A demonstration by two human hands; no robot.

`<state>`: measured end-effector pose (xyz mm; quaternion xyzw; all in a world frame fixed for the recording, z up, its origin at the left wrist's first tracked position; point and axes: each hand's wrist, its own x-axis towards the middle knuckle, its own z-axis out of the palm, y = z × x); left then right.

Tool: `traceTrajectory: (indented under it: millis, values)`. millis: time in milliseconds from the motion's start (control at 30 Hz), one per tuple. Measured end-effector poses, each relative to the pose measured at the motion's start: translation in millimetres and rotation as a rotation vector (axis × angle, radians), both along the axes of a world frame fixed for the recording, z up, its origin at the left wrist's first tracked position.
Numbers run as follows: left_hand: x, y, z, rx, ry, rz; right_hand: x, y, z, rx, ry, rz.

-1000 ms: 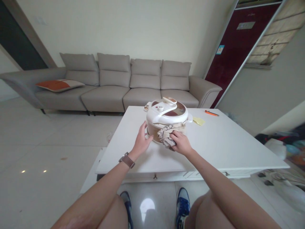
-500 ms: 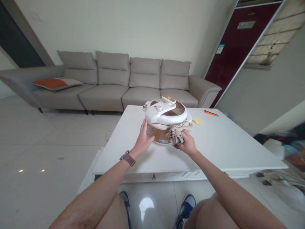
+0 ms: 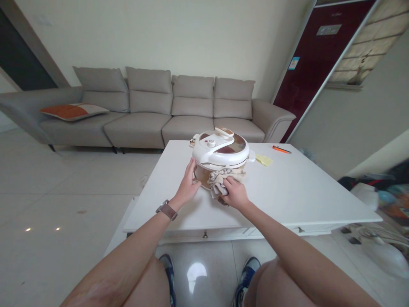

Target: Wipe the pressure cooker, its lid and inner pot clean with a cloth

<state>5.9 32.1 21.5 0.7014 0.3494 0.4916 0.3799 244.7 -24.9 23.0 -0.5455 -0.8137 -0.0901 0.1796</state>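
Observation:
On a white table (image 3: 287,196) stands a white and tan electric cooker (image 3: 220,155), its lid closed, with a knob and a raised handle on top. My left hand (image 3: 188,182) grips the cooker's near left side, fingers up along the wall and thumb apart at the front. A bunched patterned cloth (image 3: 219,181) is clutched in my right hand (image 3: 235,192) and pressed against the cooker's front. The cloth and hand hide most of the front wall.
A yellow paper or cloth piece (image 3: 263,160) and an orange utility knife (image 3: 281,149) lie right of the cooker. Behind the table is a grey sofa (image 3: 191,123) with an orange cushion (image 3: 75,111). Clutter (image 3: 383,200) sits on the right.
My right hand has moved left with the cloth across the cooker's front, covering the label seen before. My left hand stays at the cooker's side.

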Motion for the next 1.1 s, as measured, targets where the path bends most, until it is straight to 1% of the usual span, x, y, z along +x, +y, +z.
traceTrajectory:
  millis: [100, 200, 300, 433, 500, 600, 733, 867, 1100]
  values:
    - [-0.9, 2.6, 0.2, -0.009, -0.048, 0.029, -24.3, 2.1, 1.0, -0.077, -0.105, 0.062]
    - [-6.4, 6.9, 4.0, -0.009, -0.087, 0.079, -48.6, 5.8, 8.1, -0.131, -0.138, 0.047]
    - [-13.9, 8.4, 12.7, 0.007, -0.101, 0.135, -69.8, 9.5, 20.2, -0.127, -0.115, 0.0]
    - [-16.4, 3.4, 25.1, 0.077, -0.068, 0.258, -93.4, 14.5, 33.5, -0.132, -0.093, -0.062]
    - [-13.6, 0.8, 28.0, 0.109, -0.041, 0.274, -102.8, 17.4, 35.6, -0.146, -0.107, -0.072]
    - [-8.2, -0.2, 28.0, 0.127, -0.011, 0.3, -111.8, 20.9, 32.2, -0.166, -0.147, -0.048]
    - [-4.9, 1.4, 25.5, 0.147, 0.028, 0.353, -111.2, 19.8, 19.9, -0.223, -0.181, -0.001]
    - [-4.3, 1.6, 24.4, 0.177, 0.049, 0.316, -99.0, 13.8, 7.2, -0.291, -0.235, 0.06]
    - [-1.6, 0.8, 23.6, 0.169, 0.045, 0.297, -69.0, 6.3, -2.7, -0.28, -0.283, 0.16]
